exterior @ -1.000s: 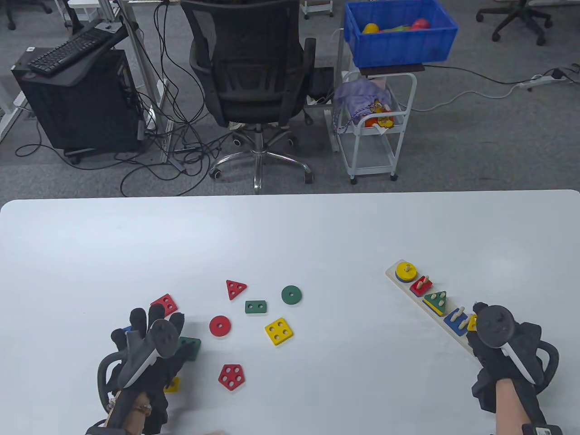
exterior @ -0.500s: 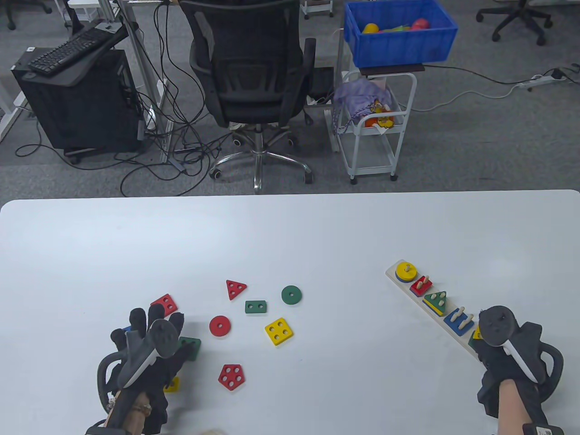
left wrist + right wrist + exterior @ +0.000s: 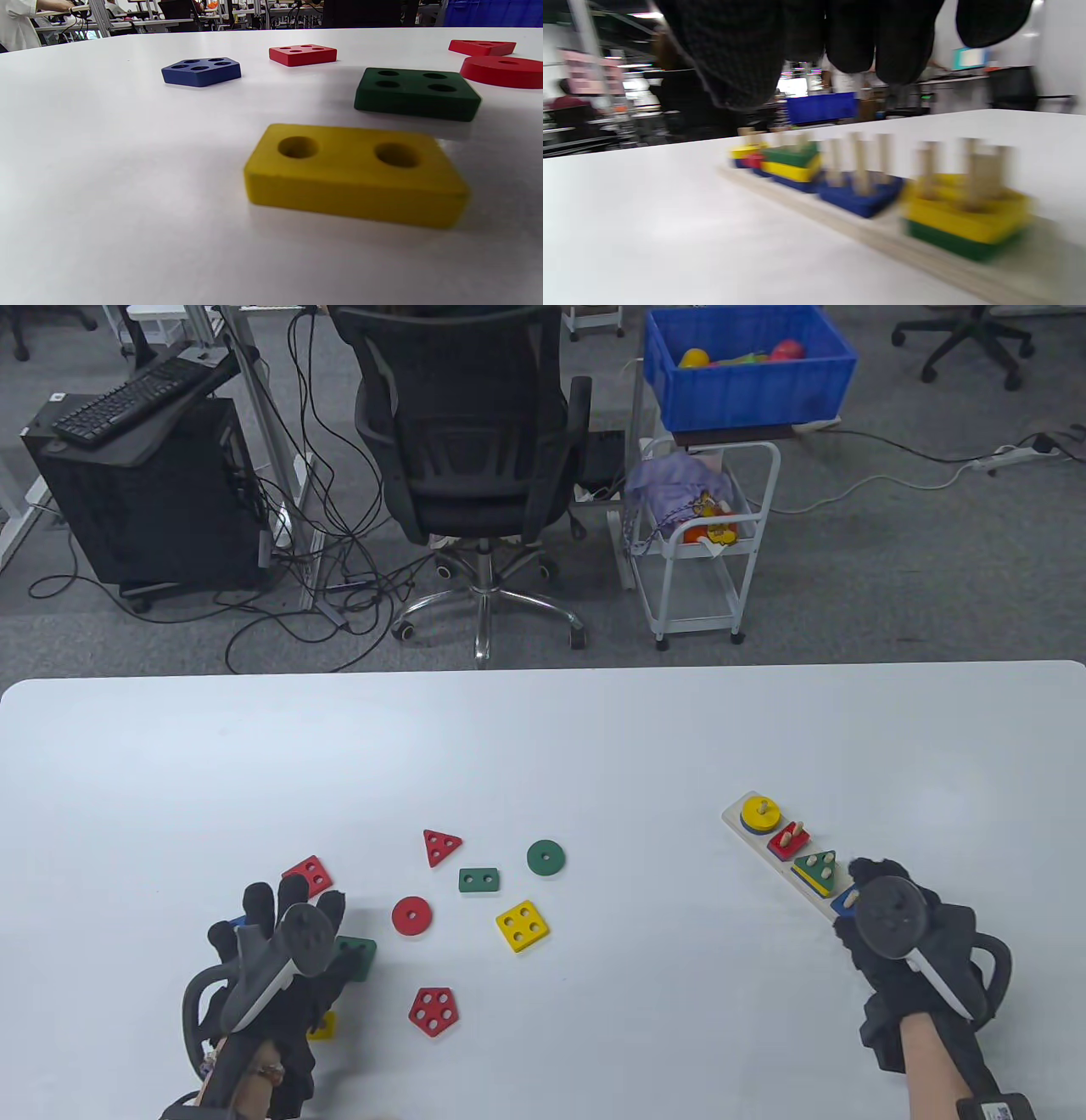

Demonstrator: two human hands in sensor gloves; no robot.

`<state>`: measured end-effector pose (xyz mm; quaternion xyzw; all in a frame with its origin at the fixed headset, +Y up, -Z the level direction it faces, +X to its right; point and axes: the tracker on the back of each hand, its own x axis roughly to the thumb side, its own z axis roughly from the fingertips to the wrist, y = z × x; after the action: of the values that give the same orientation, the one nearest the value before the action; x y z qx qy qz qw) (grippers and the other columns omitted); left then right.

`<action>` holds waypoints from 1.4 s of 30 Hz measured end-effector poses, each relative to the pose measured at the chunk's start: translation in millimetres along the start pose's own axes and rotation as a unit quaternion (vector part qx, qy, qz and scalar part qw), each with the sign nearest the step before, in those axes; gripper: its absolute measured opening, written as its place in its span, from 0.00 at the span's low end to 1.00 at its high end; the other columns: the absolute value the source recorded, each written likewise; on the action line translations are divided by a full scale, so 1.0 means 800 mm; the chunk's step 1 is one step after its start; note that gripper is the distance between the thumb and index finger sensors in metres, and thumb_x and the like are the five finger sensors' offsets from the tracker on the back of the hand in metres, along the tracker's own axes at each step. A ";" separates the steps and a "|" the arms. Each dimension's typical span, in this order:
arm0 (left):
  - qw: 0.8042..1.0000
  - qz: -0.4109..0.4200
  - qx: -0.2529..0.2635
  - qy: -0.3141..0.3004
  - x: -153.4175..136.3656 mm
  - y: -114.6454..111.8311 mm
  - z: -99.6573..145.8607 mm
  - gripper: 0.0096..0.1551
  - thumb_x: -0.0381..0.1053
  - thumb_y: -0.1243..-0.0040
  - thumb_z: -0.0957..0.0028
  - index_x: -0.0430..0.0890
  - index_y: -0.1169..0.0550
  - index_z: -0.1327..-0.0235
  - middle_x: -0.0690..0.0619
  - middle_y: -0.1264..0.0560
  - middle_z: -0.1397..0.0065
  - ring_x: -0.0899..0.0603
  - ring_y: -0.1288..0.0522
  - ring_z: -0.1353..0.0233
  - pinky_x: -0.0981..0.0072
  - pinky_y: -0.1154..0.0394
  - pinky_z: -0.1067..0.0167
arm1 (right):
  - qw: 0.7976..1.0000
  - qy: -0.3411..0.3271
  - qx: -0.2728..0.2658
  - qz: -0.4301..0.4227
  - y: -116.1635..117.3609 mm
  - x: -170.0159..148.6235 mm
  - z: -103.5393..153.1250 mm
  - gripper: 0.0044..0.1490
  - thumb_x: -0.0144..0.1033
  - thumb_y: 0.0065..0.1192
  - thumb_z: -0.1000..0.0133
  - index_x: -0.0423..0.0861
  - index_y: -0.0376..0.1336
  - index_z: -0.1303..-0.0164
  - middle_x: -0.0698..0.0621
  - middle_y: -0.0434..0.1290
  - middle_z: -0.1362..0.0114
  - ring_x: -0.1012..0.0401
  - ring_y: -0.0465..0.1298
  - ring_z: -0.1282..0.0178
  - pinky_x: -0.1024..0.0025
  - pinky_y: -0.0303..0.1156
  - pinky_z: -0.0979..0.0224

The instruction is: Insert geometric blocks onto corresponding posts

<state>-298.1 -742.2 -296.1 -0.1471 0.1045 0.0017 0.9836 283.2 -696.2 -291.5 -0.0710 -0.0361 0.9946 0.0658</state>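
Neither hand grips a block. Left hand: fingers spread and straight, palm down, low over the white table, holding nothing. Right hand: fingers hang loosely curled above the near end of the post board, empty as far as the blurred right wrist view shows.

Loose wooden blocks, left to right, eleven counted:
- One blue pentagon block, five holes, mostly hidden under the left hand in the table view.
- One red square block, four holes, just beyond the left fingertips.
- One yellow rectangle block, two holes, beneath the left wrist.
- One dark green square block, four holes, partly under the left hand.
- One red round disc, one hole.
- One red pentagon block, five holes.
- One red triangle block, three holes.
- One green rectangle block, two holes.
- One yellow square block, four holes.
- One green round disc, one hole.

Wooden post board: lies diagonally at the right. Five post groups carry blocks: yellow disc stack, red rectangle stack, green-topped triangle stack, blue square block, yellow-over-green pentagon stack. The last two sit under the right hand in the table view.
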 end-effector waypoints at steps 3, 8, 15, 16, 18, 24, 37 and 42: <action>1.000 0.002 0.000 -0.001 0.000 0.000 0.000 0.45 0.78 0.59 0.61 0.77 0.52 0.26 0.69 0.69 0.16 0.47 0.72 0.15 0.37 0.68 0.21 | 0.996 -0.087 0.026 0.009 0.009 0.062 -0.010 0.42 0.46 0.70 0.49 0.48 0.59 0.26 0.42 0.65 0.21 0.41 0.71 0.27 0.33 0.64 0.30; 1.000 0.004 0.001 -0.001 0.000 0.000 0.000 0.46 0.78 0.59 0.61 0.77 0.53 0.26 0.69 0.69 0.16 0.47 0.72 0.15 0.37 0.68 0.21 | 0.979 -0.190 0.066 0.031 0.032 0.152 -0.030 0.40 0.49 0.66 0.48 0.47 0.60 0.26 0.41 0.67 0.23 0.41 0.73 0.29 0.34 0.66 0.31; 1.000 0.009 0.001 0.001 -0.002 0.000 -0.001 0.46 0.78 0.59 0.61 0.77 0.53 0.26 0.69 0.69 0.16 0.47 0.72 0.15 0.37 0.68 0.21 | 0.957 -0.268 0.095 0.064 0.074 0.269 -0.064 0.40 0.49 0.66 0.48 0.47 0.60 0.26 0.41 0.68 0.24 0.42 0.74 0.30 0.34 0.67 0.32; 1.000 0.009 0.001 0.001 -0.002 0.000 -0.001 0.46 0.78 0.59 0.61 0.78 0.53 0.26 0.69 0.69 0.16 0.47 0.72 0.15 0.37 0.68 0.21 | 0.956 -0.269 0.101 0.062 0.080 0.280 -0.069 0.40 0.49 0.66 0.48 0.47 0.60 0.27 0.42 0.68 0.24 0.42 0.74 0.30 0.34 0.67 0.32; 1.000 0.009 0.000 0.002 -0.002 0.000 -0.001 0.46 0.78 0.59 0.61 0.77 0.53 0.26 0.69 0.69 0.16 0.47 0.72 0.15 0.37 0.68 0.21 | 0.956 -0.268 0.108 0.060 0.092 0.301 -0.080 0.40 0.48 0.66 0.48 0.47 0.60 0.27 0.41 0.68 0.24 0.42 0.74 0.30 0.34 0.66 0.32; 1.000 0.006 0.000 0.002 -0.002 0.001 -0.001 0.45 0.78 0.59 0.61 0.77 0.53 0.26 0.69 0.69 0.16 0.47 0.72 0.15 0.37 0.68 0.21 | 0.954 -0.263 0.121 0.084 0.119 0.339 -0.103 0.39 0.45 0.67 0.48 0.48 0.59 0.27 0.43 0.66 0.23 0.42 0.69 0.26 0.32 0.62 0.29; 1.000 0.007 0.000 0.003 -0.003 0.002 -0.001 0.46 0.78 0.59 0.61 0.77 0.52 0.26 0.69 0.69 0.16 0.47 0.72 0.15 0.37 0.68 0.21 | 0.953 -0.282 0.057 0.091 0.129 0.356 -0.104 0.38 0.49 0.74 0.54 0.48 0.66 0.35 0.45 0.76 0.33 0.47 0.80 0.38 0.38 0.70 0.34; 1.000 0.013 0.002 0.009 -0.007 0.004 -0.002 0.45 0.78 0.59 0.61 0.77 0.52 0.26 0.69 0.69 0.16 0.47 0.72 0.15 0.37 0.68 0.21 | 0.961 -0.270 0.030 0.046 0.103 0.324 -0.106 0.38 0.48 0.73 0.54 0.48 0.65 0.34 0.45 0.74 0.31 0.46 0.79 0.36 0.37 0.69 0.33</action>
<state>-303.8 -739.5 -297.1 -0.1436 0.1150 0.0132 0.9828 31.2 -737.2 -417.2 0.2006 -0.0193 0.9794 0.0099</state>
